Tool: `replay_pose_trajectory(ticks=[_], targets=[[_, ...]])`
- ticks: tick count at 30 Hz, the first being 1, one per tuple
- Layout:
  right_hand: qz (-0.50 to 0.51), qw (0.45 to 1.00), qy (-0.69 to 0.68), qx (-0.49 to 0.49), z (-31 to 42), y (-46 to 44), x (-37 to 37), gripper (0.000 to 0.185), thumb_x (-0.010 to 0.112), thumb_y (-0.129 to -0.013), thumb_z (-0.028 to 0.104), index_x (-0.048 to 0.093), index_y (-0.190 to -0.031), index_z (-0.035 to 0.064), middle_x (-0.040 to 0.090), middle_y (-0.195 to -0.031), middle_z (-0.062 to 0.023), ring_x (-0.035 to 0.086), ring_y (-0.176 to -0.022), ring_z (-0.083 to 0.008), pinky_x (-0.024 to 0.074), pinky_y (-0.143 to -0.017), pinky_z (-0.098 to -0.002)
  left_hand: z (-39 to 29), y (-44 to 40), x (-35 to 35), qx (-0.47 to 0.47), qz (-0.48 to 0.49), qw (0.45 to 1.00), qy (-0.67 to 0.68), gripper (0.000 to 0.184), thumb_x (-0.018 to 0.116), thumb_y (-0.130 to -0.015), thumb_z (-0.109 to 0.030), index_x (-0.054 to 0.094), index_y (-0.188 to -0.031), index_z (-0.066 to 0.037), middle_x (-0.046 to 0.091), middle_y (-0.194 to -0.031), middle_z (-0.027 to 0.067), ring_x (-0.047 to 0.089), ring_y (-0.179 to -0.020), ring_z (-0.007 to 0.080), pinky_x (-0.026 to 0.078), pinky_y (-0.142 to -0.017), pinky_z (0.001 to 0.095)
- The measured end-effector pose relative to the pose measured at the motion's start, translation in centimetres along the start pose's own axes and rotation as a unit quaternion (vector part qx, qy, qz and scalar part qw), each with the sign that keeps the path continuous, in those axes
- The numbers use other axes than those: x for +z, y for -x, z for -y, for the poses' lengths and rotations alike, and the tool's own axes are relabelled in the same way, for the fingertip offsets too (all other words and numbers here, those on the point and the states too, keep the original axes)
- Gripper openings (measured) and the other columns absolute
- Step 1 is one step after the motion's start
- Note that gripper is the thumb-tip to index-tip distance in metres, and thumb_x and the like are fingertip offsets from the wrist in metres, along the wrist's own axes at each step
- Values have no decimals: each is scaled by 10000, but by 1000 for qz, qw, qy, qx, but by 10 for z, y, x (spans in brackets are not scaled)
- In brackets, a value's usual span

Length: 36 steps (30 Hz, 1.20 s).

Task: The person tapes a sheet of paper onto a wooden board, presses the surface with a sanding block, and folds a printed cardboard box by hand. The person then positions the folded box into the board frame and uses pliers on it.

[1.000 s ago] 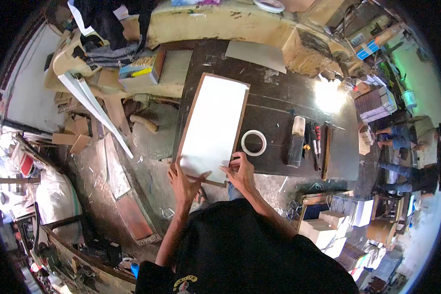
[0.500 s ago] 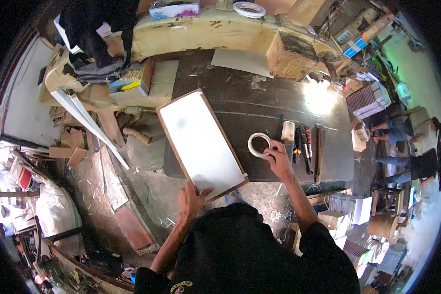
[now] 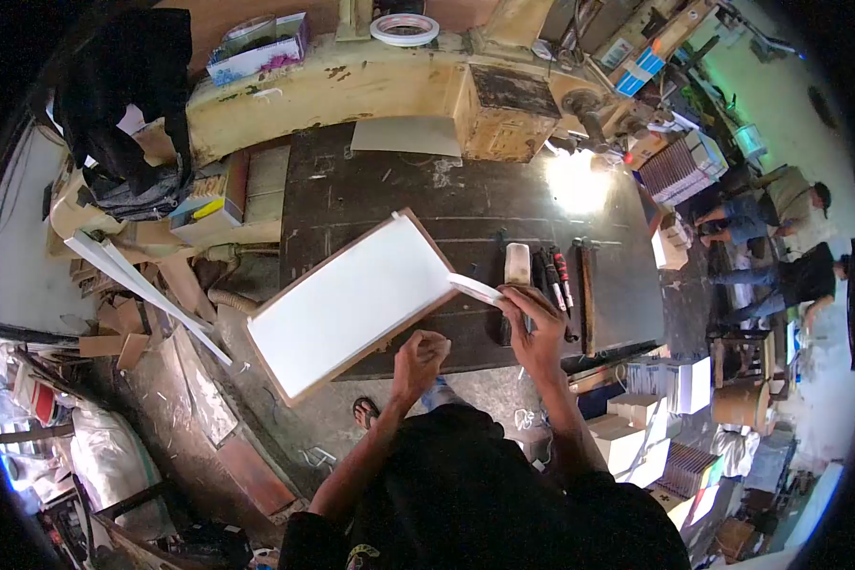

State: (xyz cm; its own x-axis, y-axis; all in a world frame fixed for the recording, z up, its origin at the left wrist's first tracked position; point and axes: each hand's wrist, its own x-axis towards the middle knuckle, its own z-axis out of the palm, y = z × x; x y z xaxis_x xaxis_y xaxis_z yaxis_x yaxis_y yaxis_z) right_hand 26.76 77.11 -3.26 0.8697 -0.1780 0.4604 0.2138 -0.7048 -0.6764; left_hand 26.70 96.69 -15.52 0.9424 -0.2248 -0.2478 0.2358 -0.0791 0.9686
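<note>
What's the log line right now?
right hand: holds thin white tape roll; left hand: curled near white rectangular brown-edged board; board: angled, left end past dark tabletop edge

Smooth panel [image 3: 356, 306] (paper, perhaps), scuffed tabletop [image 3: 399, 195].

Black short-sleeved shirt [image 3: 503, 494], yellowish emblem [image 3: 362, 553], dark sandal [image 3: 364, 410].

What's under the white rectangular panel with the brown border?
Dark, worn tabletop shows beside both long sides of the white panel, whose left end reaches past the tabletop's edge. Anything directly beneath the panel is covered; can't tell.
</note>
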Motion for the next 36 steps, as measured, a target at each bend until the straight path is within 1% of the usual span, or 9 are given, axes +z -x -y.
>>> replay_pose_trajectory(ticks=[3,7,10,21,23,26,29,31,36], targets=[[-1,999,-24,-29,18,-2,2,173,689,-901,33,727,-1065,-7,737,-1005,-151,727,-878,-252,559,-750,-339,-37,15,-21,73,-57,992,-87,250,691,-949,-182,606,-1085,9,704,-1032,137,700,-957,197,563,-770,339],[52,954,-256,146,33,11,24,239,611,-995,87,664,-1158,-80,734,-1016,-137,716,-847,-168,521,-663,-259,-94,25,-46,162,-187,969,-13,322,637,-994,-255,640,-1164,18,713,-1035,140,660,-1055,223,507,-919,377],[72,908,-333,243,51,12,32,283,563,-1033,159,659,-1174,-67,733,-1044,-140,727,-917,-194,530,-666,-266,-114,46,-79,76,53,991,95,437,527,-1048,-319,653,-1231,57,709,-1152,140,631,-1104,216,469,-992,377],[181,803,-392,410,96,-4,30,260,646,-985,233,712,-1021,-16,716,-765,-92,693,-616,-140,494,-493,-226,-132,78,-88,83,24,947,308,339,591,-1004,-127,571,-1303,32,691,-1153,145,666,-1063,210,556,-956,365],[189,783,-407,430,107,-10,27,241,674,-967,228,716,-971,-10,697,-692,-81,670,-543,-133,475,-448,-224,-131,79,-91,-70,-92,842,527,374,579,-992,-69,496,-1347,15,665,-1157,146,684,-1046,200,604,-926,329],[208,769,-406,448,114,-15,22,405,711,-933,358,689,-926,-47,664,-689,-90,635,-511,-159,492,-475,-257,-145,81,-88,-63,-107,811,571,440,527,-1011,-53,413,-1430,17,635,-1197,162,703,-1011,199,626,-890,298],[241,874,-238,348,119,-16,17,318,743,-910,292,685,-924,-20,690,-790,-104,665,-607,-168,513,-493,-271,-159,85,-88,-45,-113,804,582,453,504,-1021,-48,398,-1456,14,629,-1220,173,702,-1017,203,625,-889,290],[116,971,-210,4,132,-16,17,255,784,-862,200,703,-1018,15,705,-945,-107,681,-768,-165,544,-568,-286,-161,84,-89,-33,-109,804,584,460,495,-1025,-51,390,-1469,7,627,-1229,178,699,-1030,205,622,-895,287],[213,961,-125,-126,131,-23,21,293,745,-863,64,714,-1154,35,730,-976,-119,695,-890,-192,572,-739,-308,-161,86,-86,0,-108,882,459,539,537,-977,14,352,-1483,-5,584,-1296,160,631,-1143,214,573,-964,302]])
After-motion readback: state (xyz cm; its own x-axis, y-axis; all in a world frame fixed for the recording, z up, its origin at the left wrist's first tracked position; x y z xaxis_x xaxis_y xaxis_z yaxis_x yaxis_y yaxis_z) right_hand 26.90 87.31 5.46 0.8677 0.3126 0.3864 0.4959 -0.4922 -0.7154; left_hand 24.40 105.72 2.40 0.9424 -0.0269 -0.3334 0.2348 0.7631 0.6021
